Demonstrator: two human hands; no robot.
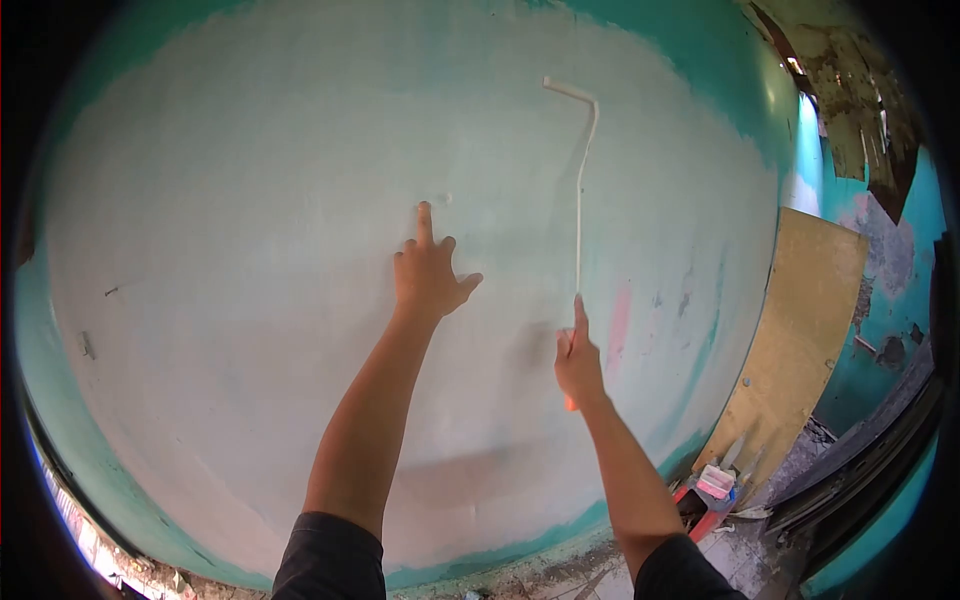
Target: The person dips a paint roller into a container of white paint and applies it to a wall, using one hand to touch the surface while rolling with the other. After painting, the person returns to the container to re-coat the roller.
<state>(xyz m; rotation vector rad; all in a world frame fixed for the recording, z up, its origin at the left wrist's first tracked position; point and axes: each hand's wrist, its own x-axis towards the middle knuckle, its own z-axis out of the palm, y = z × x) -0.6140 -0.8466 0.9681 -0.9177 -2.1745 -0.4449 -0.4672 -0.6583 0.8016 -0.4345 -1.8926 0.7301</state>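
Note:
My left hand (428, 275) reaches up to the whitened wall (250, 250), index finger stretched out and thumb spread, with nothing held. Its fingertip is right beside a small raised mark (445, 199) on the wall. My right hand (580, 365) is closed around the orange handle (571, 404) of a paint roller frame (579, 230), index finger laid along the rod. The thin white rod runs upward from my grip, then bends left near the top to a short end (565, 88). No roller sleeve shows on it.
Green paint (700, 40) borders the pale wall area. At right a tan board (800, 300) leans upright. Near its foot sits a pink-and-white container (716, 482) beside a red object (708, 525). A nail (111, 291) sticks out at left, and dark planks (860, 450) lie at lower right.

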